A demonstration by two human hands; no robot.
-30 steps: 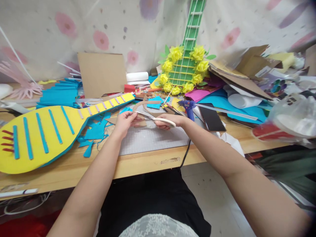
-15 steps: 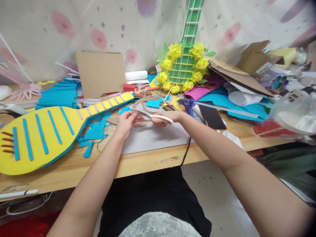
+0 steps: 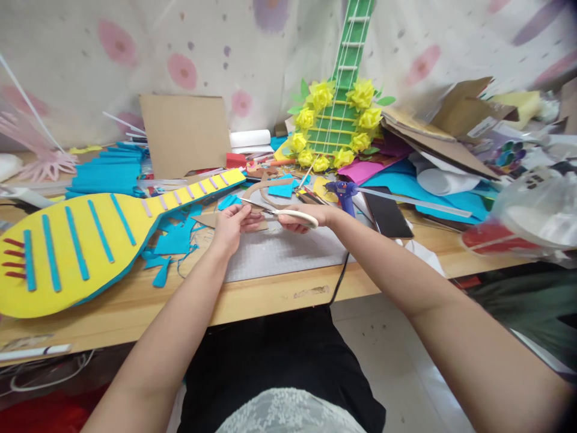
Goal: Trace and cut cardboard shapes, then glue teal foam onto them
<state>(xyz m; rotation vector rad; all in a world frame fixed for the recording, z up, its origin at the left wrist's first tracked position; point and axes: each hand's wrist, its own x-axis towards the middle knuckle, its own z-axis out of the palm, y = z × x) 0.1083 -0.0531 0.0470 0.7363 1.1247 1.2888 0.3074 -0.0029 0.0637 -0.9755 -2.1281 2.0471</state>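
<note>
A pair of scissors point(image 3: 303, 215) with white handles is gripped in my right hand point(image 3: 321, 214), its blades pointing left. At the blade tips, my left hand point(image 3: 231, 228) is closed in a pinch; what lies between its fingers is too small to make out. Both hands are over the grey cutting mat point(image 3: 288, 258). Just beyond the blades is a curved strip of brown cardboard point(image 3: 258, 187). To the left lies a yellow paper guitar point(image 3: 67, 258) with blue bars, its neck reaching toward my left hand.
Blue paper scraps point(image 3: 174, 240) lie left of the mat. A blue glue gun point(image 3: 345, 195) and a black phone-like slab point(image 3: 387, 211) are on the right. Behind stands a green guitar point(image 3: 336, 117) with yellow paper flowers, beside a cardboard sheet point(image 3: 184, 132). A plastic-covered bucket point(image 3: 505, 234) sits far right.
Both hands and the scissors appear slightly farther right, with a small shift of the whole view. The left pinch and the right grip on the scissors stay the same.
</note>
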